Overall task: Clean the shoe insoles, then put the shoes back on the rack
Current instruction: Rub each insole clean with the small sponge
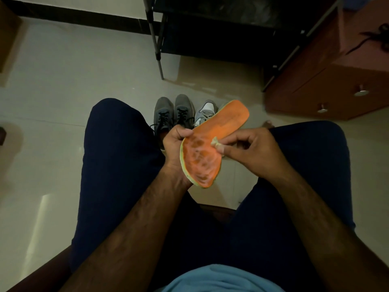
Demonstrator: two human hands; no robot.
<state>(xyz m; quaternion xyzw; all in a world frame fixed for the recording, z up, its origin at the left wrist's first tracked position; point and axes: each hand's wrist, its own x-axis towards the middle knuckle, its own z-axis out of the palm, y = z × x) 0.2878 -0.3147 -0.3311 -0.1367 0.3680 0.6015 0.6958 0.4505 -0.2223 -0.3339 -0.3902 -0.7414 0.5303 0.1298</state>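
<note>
Left grip: I see the left hand [174, 144] curled round one edge of the orange insole [202, 161], forearm rising from lower left.
Right grip: the right hand [252, 148] pinches a small pale wad [216, 142], touching the insole's middle.
Insole: between both grips, above the lap, its wide stained end nearest me.
Shoes: a grey pair [172, 114] and a white shoe [205, 112] on the floor just beyond the left grip.
Rack: the black rack [210, 39] is well beyond both grips.
</note>
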